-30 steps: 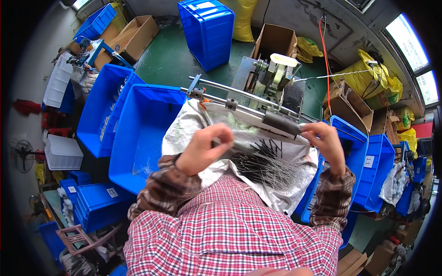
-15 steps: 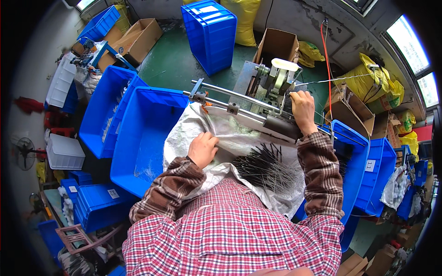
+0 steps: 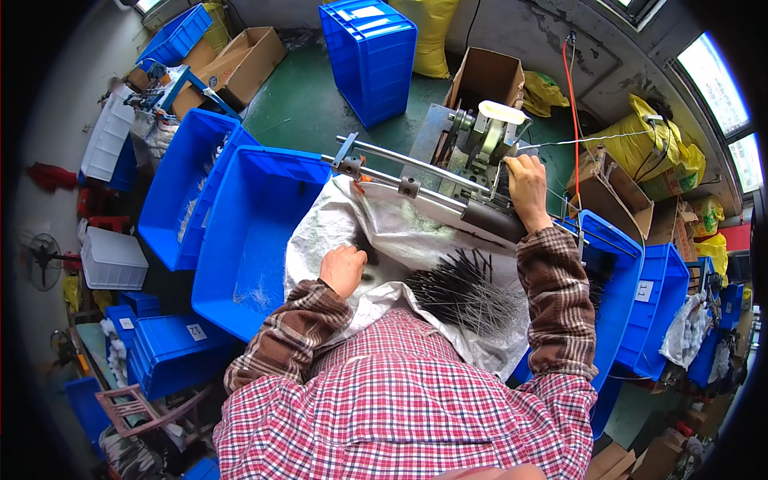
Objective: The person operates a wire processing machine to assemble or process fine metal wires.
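Note:
A bench machine [image 3: 490, 140] with a small wheel and two long metal bars stands in front of me. At its right side my right hand [image 3: 528, 190] is closed, fingertips pinched against the machine; what they grip is too small to make out. My left hand [image 3: 343, 270] is curled above a white woven sheet [image 3: 320, 228] spread over my lap, and anything inside its fingers is hidden. To its right, a bundle of thin dark rods [image 3: 460, 292] lies on the sheet below the metal bars [image 3: 424, 180].
Blue plastic bins flank me, one at the left [image 3: 260, 208] and one at the right [image 3: 628, 276]. Another blue bin [image 3: 370, 68] stands on the green floor beyond. Cardboard boxes [image 3: 486, 76] and yellow sacks [image 3: 640, 144] line the wall. A red cord [image 3: 576, 120] hangs behind the machine.
My left hand has drawn a little toward me and left across the white sheet, its fingers more curled. The right hand stays at the machine. The whole view has shifted slightly.

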`<state>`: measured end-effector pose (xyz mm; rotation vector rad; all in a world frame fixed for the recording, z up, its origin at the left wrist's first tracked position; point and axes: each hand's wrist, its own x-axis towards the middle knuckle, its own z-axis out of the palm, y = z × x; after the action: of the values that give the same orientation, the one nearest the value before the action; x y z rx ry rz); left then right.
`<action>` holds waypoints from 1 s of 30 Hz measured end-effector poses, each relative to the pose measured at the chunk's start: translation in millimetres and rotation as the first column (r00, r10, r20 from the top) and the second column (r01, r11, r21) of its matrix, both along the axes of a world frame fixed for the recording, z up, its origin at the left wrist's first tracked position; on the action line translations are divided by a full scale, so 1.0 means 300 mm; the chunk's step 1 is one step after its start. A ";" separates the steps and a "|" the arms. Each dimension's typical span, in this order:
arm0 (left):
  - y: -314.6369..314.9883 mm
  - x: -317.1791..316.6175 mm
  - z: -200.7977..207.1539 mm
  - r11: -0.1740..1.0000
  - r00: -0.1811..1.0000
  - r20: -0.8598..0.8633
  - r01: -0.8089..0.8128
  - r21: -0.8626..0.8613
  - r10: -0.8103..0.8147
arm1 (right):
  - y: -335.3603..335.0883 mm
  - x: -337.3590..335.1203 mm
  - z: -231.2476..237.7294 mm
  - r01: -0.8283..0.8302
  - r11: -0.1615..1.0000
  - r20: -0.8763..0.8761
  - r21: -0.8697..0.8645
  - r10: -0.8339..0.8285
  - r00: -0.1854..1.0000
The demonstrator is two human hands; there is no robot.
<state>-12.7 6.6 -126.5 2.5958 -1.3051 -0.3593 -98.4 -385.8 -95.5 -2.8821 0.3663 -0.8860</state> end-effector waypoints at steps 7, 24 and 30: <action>0.009 -0.011 -0.005 1.000 0.999 -0.043 -0.002 -0.010 0.001 | 0.004 -0.003 0.008 0.036 0.997 -0.067 -0.070 -0.041 0.997; 0.049 -0.019 -0.023 0.994 0.998 -0.057 0.037 0.102 -0.031 | -0.011 -0.049 0.007 0.006 0.999 -0.043 0.044 -0.004 0.999; 0.060 -0.009 -0.014 0.999 0.997 -0.071 -0.015 -0.045 0.012 | 0.066 -0.156 0.062 0.341 0.931 -0.236 -0.128 -0.363 0.902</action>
<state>-15.5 24.6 -130.6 2.5287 -1.2567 -0.4102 -145.2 -366.0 -77.0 -3.0686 0.9230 -0.5745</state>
